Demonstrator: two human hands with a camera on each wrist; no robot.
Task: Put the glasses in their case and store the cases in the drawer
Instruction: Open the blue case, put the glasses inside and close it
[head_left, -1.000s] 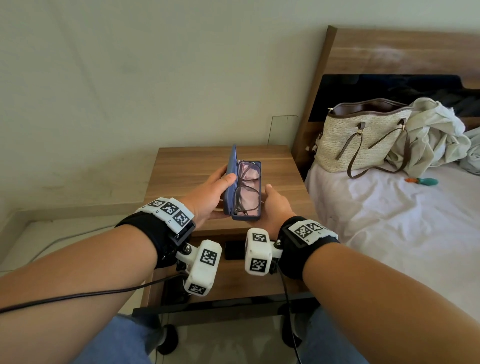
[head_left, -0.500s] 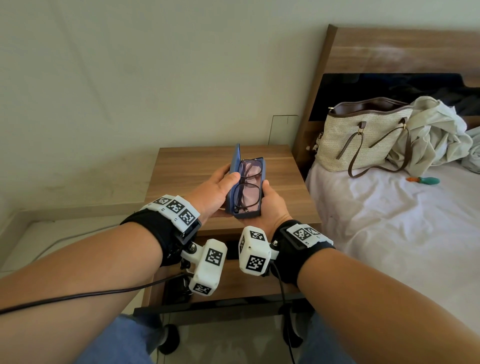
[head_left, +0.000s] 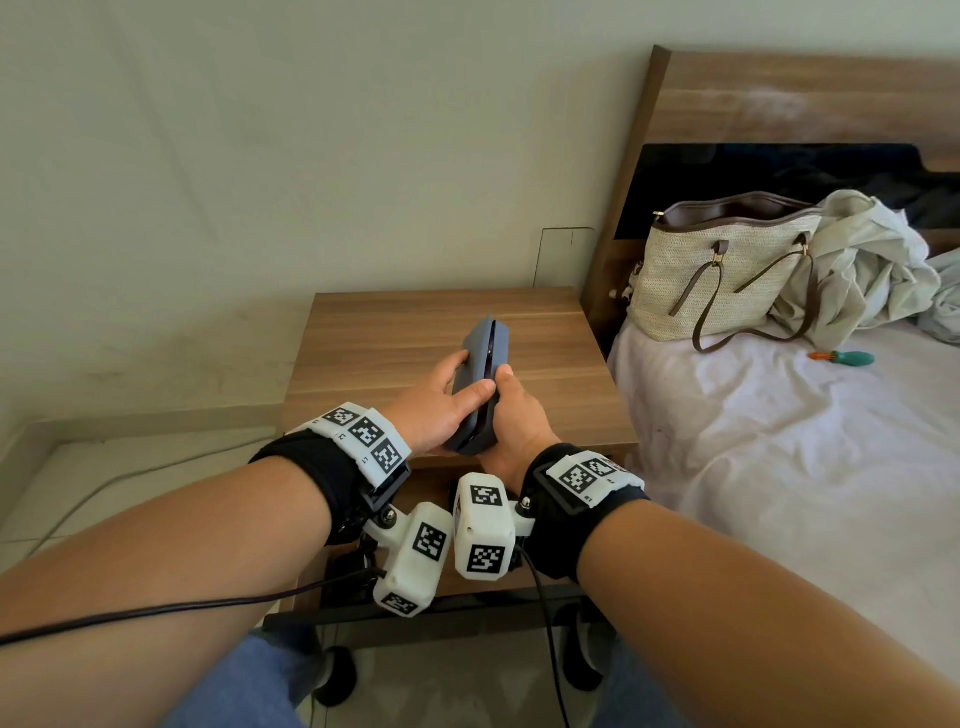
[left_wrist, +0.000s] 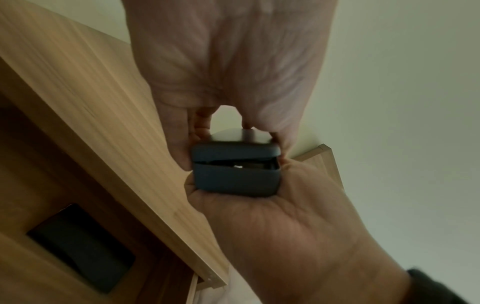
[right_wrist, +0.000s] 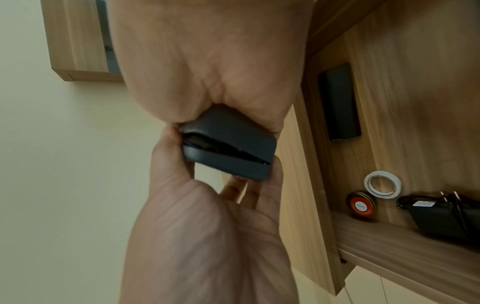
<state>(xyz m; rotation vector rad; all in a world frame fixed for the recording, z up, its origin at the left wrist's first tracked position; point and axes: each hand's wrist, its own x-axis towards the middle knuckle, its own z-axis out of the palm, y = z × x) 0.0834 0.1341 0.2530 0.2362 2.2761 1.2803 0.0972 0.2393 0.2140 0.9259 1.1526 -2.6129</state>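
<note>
1. Above the wooden bedside table (head_left: 447, 332), a slim dark blue hard-shell glasses case (head_left: 479, 379) is held on edge between both hands, clear of the tabletop, so that the two halves can be pressed together from either side.
2. The case is clasped by the left hand (head_left: 439, 402), whose thumb is laid along the seam side and whose fingers are wrapped round the outer shell; this hand appears to supply the closing push.
3. The other shell is cupped by the right hand (head_left: 511, 421), palm against the case and thumb beside the seam, so that the push is met by a counter-hold.
4. In the left wrist view the case (left_wrist: 235, 171) is seen not fully shut: a thin wedge-shaped gap is left along the seam, and something dark with a small bright glint is glimpsed inside. The glasses themselves cannot be made out, though they are judged to be inside.
5. The same gap is seen in the right wrist view (right_wrist: 228, 144), wider at one end than the other.
6. The drawer (right_wrist: 389, 144) below the tabletop is pulled open, presumably to receive the case once it is closed. In it lie a second dark oblong case (right_wrist: 339, 102), a white tape ring (right_wrist: 382, 185), a small round tin with a red lid (right_wrist: 361, 203) and a black charger (right_wrist: 441, 216).
7. The closing step is judged almost complete; stowing in the drawer is not yet done.
</note>
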